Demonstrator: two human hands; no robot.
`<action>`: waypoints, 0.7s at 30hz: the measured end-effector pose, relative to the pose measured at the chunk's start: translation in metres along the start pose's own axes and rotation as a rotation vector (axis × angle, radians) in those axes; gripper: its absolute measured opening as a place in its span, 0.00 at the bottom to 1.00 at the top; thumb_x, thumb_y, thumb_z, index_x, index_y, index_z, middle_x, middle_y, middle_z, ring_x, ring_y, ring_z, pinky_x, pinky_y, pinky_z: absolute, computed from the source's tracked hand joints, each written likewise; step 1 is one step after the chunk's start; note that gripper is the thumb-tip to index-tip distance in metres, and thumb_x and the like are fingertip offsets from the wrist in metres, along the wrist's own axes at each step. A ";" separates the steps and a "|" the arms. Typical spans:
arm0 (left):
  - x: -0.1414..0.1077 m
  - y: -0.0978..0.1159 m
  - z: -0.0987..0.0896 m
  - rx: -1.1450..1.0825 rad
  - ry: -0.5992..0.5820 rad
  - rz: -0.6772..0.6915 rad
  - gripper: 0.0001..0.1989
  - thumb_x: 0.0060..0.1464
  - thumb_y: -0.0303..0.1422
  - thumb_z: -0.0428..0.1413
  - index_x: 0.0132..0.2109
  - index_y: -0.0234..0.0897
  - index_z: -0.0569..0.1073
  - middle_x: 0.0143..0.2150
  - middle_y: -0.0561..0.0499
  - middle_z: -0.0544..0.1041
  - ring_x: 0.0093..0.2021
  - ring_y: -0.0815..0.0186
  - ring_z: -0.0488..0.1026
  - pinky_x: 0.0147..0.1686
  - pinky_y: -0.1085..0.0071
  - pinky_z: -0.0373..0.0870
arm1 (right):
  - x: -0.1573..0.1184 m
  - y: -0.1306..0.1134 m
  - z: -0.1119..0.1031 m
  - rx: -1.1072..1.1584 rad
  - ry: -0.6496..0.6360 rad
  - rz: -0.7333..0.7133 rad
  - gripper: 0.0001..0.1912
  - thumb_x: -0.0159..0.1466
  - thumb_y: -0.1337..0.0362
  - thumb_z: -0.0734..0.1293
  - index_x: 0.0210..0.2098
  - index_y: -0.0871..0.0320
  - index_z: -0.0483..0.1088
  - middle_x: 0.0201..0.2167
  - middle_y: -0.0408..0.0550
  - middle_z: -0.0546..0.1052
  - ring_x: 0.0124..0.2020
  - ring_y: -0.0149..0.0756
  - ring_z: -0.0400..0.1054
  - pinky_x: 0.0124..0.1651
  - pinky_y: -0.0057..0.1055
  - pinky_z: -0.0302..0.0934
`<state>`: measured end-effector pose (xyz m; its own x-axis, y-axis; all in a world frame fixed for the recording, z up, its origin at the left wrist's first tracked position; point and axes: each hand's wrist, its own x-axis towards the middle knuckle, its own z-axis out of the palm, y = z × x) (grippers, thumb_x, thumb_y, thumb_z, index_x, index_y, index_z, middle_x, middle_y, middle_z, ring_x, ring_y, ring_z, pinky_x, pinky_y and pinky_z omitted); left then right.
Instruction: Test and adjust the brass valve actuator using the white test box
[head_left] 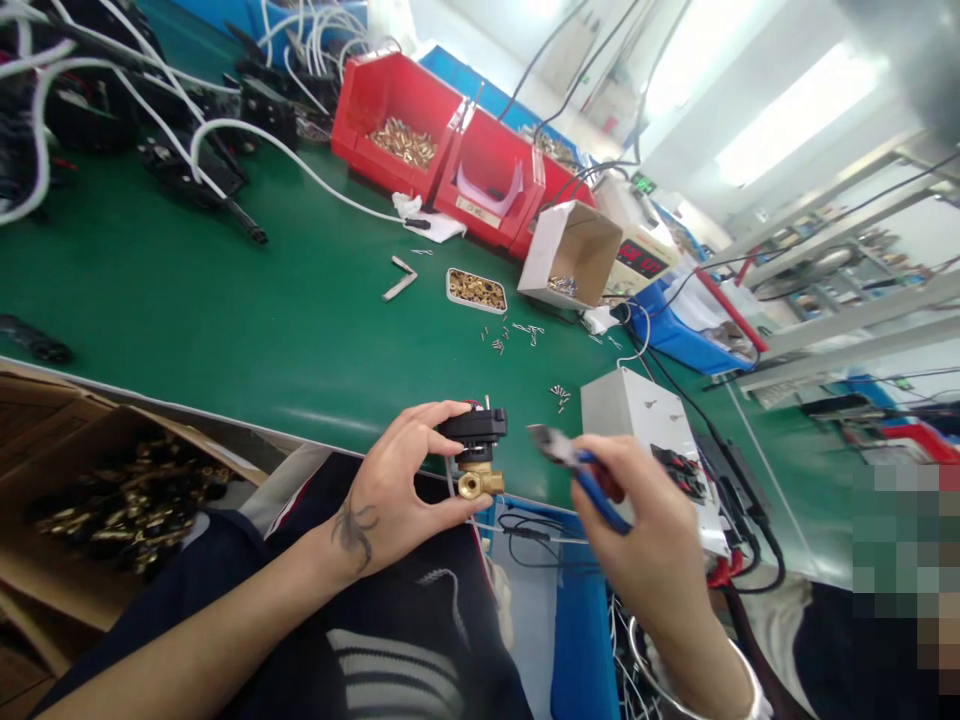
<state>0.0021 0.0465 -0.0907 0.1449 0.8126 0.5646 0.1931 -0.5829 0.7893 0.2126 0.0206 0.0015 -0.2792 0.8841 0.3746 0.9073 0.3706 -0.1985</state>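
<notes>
While the view looks down over the near edge of the green bench (225, 300), all positions below are given relative to the valve part.

Valve part (475, 452): held in the air just above the bench's near edge, over the person's lap; upright, black cap on top, brass body below.
Look of the part: black plastic head, flat and blocky, with small pins standing up from its top; a short brass fitting beneath with a round port facing the camera; a thin wire hangs down from it.
Left hand (401, 480): thumb and fingers curled round the part, pinching the black head from the left and steadying the brass from below; this grip seems meant to keep the pins facing the tool.
Right hand (645, 540): closed round the blue handles of the pliers (559, 450), to the right of the part.
Plier tip: points left toward the black head, close to it but apart; no contact is visible.
White box (645, 430): right of the part, behind the right hand, on the bench.
Loose pins (559, 395): scattered on the mat just beyond the part.
Brass tray (476, 290): farther back, well apart.
Red bins (442, 140): at the far side of the bench.
Cardboard box (112, 490): far left of the part, below bench level, filled with similar brass-and-black pieces.
</notes>
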 end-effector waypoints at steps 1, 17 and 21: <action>0.000 0.000 0.000 -0.004 0.002 -0.005 0.18 0.51 0.31 0.67 0.44 0.38 0.67 0.56 0.37 0.76 0.58 0.55 0.73 0.56 0.52 0.72 | -0.001 0.000 -0.001 0.029 0.125 0.048 0.09 0.64 0.72 0.63 0.43 0.54 0.69 0.32 0.45 0.72 0.29 0.33 0.67 0.32 0.28 0.60; 0.004 -0.001 -0.003 -0.017 -0.007 -0.063 0.18 0.49 0.32 0.68 0.43 0.39 0.68 0.56 0.39 0.76 0.57 0.55 0.74 0.57 0.53 0.72 | 0.000 0.002 0.021 -0.025 -0.107 -0.035 0.13 0.61 0.75 0.60 0.41 0.56 0.70 0.30 0.46 0.72 0.29 0.36 0.68 0.30 0.30 0.60; 0.002 -0.003 -0.003 -0.040 -0.017 -0.098 0.19 0.50 0.31 0.68 0.44 0.40 0.67 0.55 0.41 0.76 0.58 0.55 0.73 0.58 0.53 0.72 | -0.001 0.002 0.021 0.010 0.071 0.044 0.11 0.64 0.73 0.62 0.43 0.55 0.69 0.34 0.46 0.73 0.31 0.35 0.69 0.34 0.30 0.62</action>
<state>-0.0015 0.0494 -0.0912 0.1441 0.8652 0.4802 0.1681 -0.4997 0.8498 0.2080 0.0261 -0.0181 -0.2156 0.8775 0.4283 0.9149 0.3348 -0.2254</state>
